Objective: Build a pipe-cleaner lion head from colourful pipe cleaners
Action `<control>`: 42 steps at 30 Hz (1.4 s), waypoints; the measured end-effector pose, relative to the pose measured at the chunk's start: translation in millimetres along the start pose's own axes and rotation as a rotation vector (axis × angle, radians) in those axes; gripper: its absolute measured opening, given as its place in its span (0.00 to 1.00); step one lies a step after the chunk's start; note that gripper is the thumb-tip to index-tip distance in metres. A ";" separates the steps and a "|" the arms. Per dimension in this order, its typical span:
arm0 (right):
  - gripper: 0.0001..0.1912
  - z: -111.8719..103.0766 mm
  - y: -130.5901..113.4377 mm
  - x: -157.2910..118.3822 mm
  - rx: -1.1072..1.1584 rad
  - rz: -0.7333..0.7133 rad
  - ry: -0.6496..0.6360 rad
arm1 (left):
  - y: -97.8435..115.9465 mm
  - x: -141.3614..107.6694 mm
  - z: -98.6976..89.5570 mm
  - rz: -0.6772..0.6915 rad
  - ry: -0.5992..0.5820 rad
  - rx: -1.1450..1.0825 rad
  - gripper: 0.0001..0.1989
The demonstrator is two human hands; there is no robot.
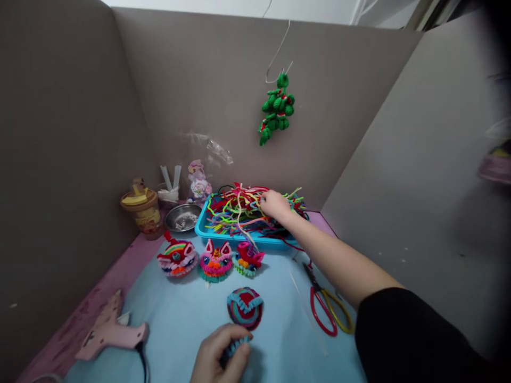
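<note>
My left hand (221, 354) is closed around a small blue crinkled piece (238, 343) that looks like twisted chenille; most of it is hidden by the fingers. Just beyond lies a round coiled patch (245, 308) in red, blue and purple with a blue wavy strip on it. My right hand (275, 206) reaches across to a blue tray (247, 242) heaped with colourful fuzzy strands (235, 210). Its fingers are curled at the top of the heap, and what they pinch cannot be made out.
Three fuzzy animal heads (215, 261) stand before the tray. A pink glue gun (109, 332) lies left, scissors (321, 303) and a thin clear stick (307, 311) right. A metal bowl (181, 219) and a lidded cup (146, 213) stand back left. A green ornament (277, 109) hangs above.
</note>
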State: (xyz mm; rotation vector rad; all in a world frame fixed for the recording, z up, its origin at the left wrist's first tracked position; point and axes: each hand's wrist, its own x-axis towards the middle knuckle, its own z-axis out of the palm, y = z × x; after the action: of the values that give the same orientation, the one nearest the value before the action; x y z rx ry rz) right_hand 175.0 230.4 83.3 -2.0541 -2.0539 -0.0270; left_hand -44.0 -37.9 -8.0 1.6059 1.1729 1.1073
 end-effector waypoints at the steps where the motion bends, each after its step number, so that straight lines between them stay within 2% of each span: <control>1: 0.14 -8.9 -0.7 -2.9 -0.045 -0.055 0.058 | -2.9 0.5 -0.1 0.008 -0.008 0.004 0.12; 6: 0.13 -48.5 -4.6 -14.7 -0.138 -0.194 0.231 | -13.9 3.8 -0.7 0.052 -0.078 0.042 0.12; 8: 0.12 -59.1 -1.7 -12.7 -0.123 -0.185 0.271 | -10.9 4.3 -1.9 0.035 -0.085 0.056 0.12; 10: 0.11 -68.1 5.8 -5.5 -0.032 -0.048 0.210 | -4.9 4.4 -3.5 0.004 -0.087 0.066 0.13; 12: 0.11 -77.0 15.9 4.6 0.160 0.125 0.145 | 0.9 4.1 -4.9 -0.027 -0.079 0.071 0.13; 13: 0.11 -81.5 20.6 9.5 0.298 0.188 0.148 | 3.1 3.9 -5.3 -0.035 -0.072 0.072 0.14; 15: 0.15 -89.0 26.8 16.5 0.600 0.253 0.261 | 5.9 3.8 -5.3 -0.042 -0.058 0.074 0.14; 17: 0.18 -91.8 26.6 17.7 0.793 0.221 0.434 | 7.1 4.3 -4.4 -0.038 -0.049 0.081 0.15; 18: 0.19 -91.2 24.4 16.2 0.818 0.170 0.487 | 7.6 4.7 -3.9 -0.034 -0.047 0.084 0.16; 20: 0.17 -88.6 18.7 10.6 0.753 0.066 0.461 | 8.6 6.0 -3.2 -0.022 -0.049 0.087 0.16; 22: 0.14 -91.1 15.8 5.3 0.678 0.054 0.393 | 9.7 7.5 -3.2 -0.013 -0.040 0.082 0.16; 23: 0.14 -96.6 16.9 3.9 0.685 0.093 0.428 | 10.2 8.2 -3.6 -0.012 -0.033 0.076 0.16; 24: 0.15 -105.2 19.7 3.5 0.723 0.155 0.517 | 10.4 8.8 -4.1 -0.013 -0.026 0.069 0.16; 26: 0.21 -128.8 29.0 4.5 0.865 0.290 0.814 | 9.9 9.7 -5.2 -0.023 -0.010 0.050 0.15; 27: 0.23 -141.0 33.8 4.7 0.904 0.346 0.905 | 9.1 10.1 -5.6 -0.032 -0.005 0.040 0.15; 28: 0.23 -151.2 37.4 3.7 0.893 0.333 0.937 | 8.0 10.4 -5.8 -0.041 -0.001 0.027 0.15; 30: 0.21 -160.5 38.0 -5.1 0.819 0.268 0.877 | 5.0 11.1 -5.8 -0.055 0.010 -0.019 0.16; 31: 0.17 -158.3 34.2 -14.1 0.782 0.212 0.794 | 3.4 11.6 -5.6 -0.062 0.011 -0.058 0.17; 33: 0.08 -141.6 18.4 -42.9 0.710 0.126 0.578 | 0.8 12.8 -4.9 -0.086 -0.014 -0.172 0.18; 34: 0.07 -129.0 7.3 -62.3 0.585 0.021 0.367 | 0.1 13.4 -4.6 -0.096 -0.030 -0.243 0.19; 35: 0.08 -115.3 -5.0 -84.2 0.473 -0.099 0.209 | -0.2 13.9 -4.2 -0.102 -0.046 -0.321 0.19; 37: 0.11 -88.8 -30.5 -132.2 0.304 -0.270 0.026 | 1.0 13.9 -2.9 -0.096 -0.075 -0.468 0.19; 39: 0.17 -67.7 -52.4 -177.9 0.130 -0.312 -0.066 | 4.1 11.3 -0.3 -0.107 -0.142 -0.575 0.20; 42: 0.25 -46.4 -69.9 -225.3 -0.053 -0.323 -0.180 | 9.4 2.6 6.7 -0.181 -0.360 -0.651 0.22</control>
State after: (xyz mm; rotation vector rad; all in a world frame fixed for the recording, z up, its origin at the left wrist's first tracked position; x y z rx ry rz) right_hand 109.9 -0.6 98.8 -1.7884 -2.5014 0.0502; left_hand -35.0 -38.2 -0.4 1.1019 0.6129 0.9054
